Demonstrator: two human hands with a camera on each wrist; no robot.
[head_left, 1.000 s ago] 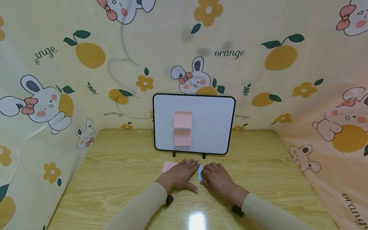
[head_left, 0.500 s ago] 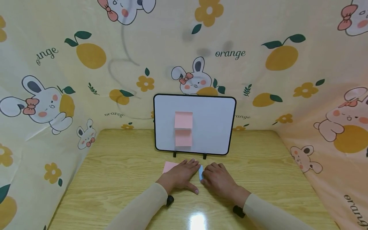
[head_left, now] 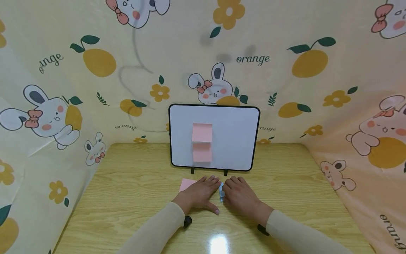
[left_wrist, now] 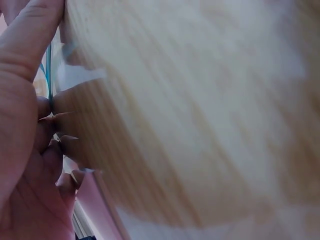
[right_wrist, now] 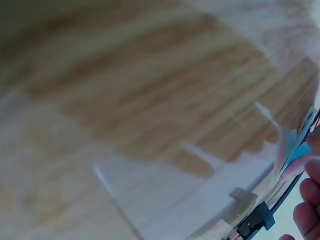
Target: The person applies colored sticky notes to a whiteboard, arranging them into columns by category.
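Note:
My left hand (head_left: 199, 194) lies flat with fingers spread over the left part of the blue sticky notes (head_left: 221, 197), hiding most of them. Only a narrow blue strip shows between the two hands. At its right edge, my right hand (head_left: 241, 197) has curled fingers and pinches the edge of a blue sheet. In the right wrist view the blue sheets (right_wrist: 299, 152) appear edge-on at the fingertips, slightly parted. A pink sticky note pad (head_left: 186, 183) pokes out from behind my left hand, and its pink edge (left_wrist: 97, 202) shows in the left wrist view.
A whiteboard (head_left: 233, 137) with a black frame stands on small feet behind the hands. Two pink sticky notes, an upper one (head_left: 202, 132) and a lower one (head_left: 202, 153), hang on it. The wooden table (head_left: 127, 204) is backed by a printed cloth (head_left: 177, 42).
My right hand has shifted slightly left and away from me, its wrist turning a little. The blue strip beside its fingers looks bent where it was flat. My left hand stays put.

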